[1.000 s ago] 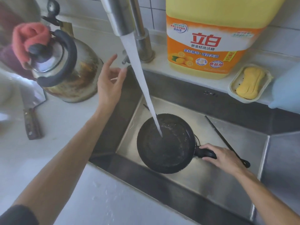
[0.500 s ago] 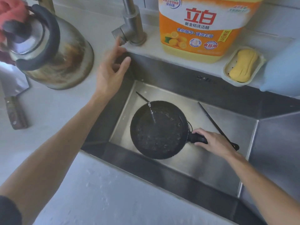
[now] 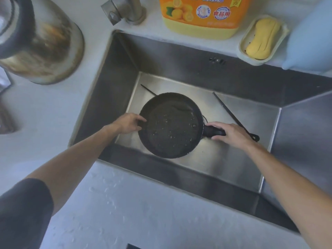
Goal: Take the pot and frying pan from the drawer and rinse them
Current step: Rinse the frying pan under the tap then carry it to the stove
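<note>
Frying pan (image 3: 170,125) on sink (image 3: 224,159) floor; right hand (image 3: 231,134) fingers closed on handle, left hand (image 3: 128,123) fingers gripping rim.

- I see the frying pan (image 3: 170,125) in the steel sink (image 3: 233,159), black, water and bubbles pooled inside.
- My left hand (image 3: 128,123) grips the pan's left rim, thumb over the edge.
- My right hand (image 3: 231,134) wraps the pan handle (image 3: 212,131) on the right.
- Black chopsticks (image 3: 233,117) lie on the sink floor behind the right hand; another thin dark stick pokes out behind the pan.
- Kettle (image 3: 41,44) on counter, left of sink.
- Faucet base (image 3: 125,9) at top, dish soap jug (image 3: 201,17) beside it.
- Yellow soap (image 3: 262,38) in soap dish (image 3: 242,49), at the sink's back edge.
</note>
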A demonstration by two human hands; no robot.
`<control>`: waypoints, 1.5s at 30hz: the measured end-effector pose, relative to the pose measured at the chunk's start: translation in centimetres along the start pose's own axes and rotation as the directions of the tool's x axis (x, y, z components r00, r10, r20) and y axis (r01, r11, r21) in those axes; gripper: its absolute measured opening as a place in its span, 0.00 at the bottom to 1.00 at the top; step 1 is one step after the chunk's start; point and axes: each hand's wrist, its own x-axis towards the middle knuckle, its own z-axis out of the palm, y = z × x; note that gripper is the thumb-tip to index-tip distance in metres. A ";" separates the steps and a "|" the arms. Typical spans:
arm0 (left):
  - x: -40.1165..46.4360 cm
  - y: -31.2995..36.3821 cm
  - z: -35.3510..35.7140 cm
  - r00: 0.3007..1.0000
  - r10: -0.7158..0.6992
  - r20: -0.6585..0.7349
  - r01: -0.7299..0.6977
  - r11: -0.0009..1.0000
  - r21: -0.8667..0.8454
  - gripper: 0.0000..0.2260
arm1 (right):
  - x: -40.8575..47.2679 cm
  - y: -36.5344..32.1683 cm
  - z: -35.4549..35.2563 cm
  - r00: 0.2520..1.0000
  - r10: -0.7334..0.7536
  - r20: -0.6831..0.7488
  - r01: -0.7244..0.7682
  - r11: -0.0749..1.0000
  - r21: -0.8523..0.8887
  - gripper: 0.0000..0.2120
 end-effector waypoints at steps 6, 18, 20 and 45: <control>-0.5 0.4 -0.2 0.948 0.157 -0.277 -0.140 0.987 0.081 0.20 | -2.5 -0.6 -0.4 0.938 -0.088 -0.335 0.063 0.994 -0.083 0.22; -5.7 3.4 -4.1 0.114 0.710 -0.695 -0.315 0.689 0.653 0.06 | -10.9 -2.9 -5.1 0.332 -0.498 -0.801 -0.049 0.839 -0.542 0.11; -7.4 4.8 -5.3 0.003 0.740 -0.673 -0.286 0.645 0.708 0.07 | -12.4 -3.2 -6.4 0.233 -0.571 -0.787 -0.096 0.792 -0.603 0.16; -24.6 22.4 -13.4 0.740 0.463 -0.488 -0.584 0.802 -0.124 0.17 | -38.9 -10.0 -19.2 0.790 0.127 -0.600 -0.265 0.953 -0.148 0.23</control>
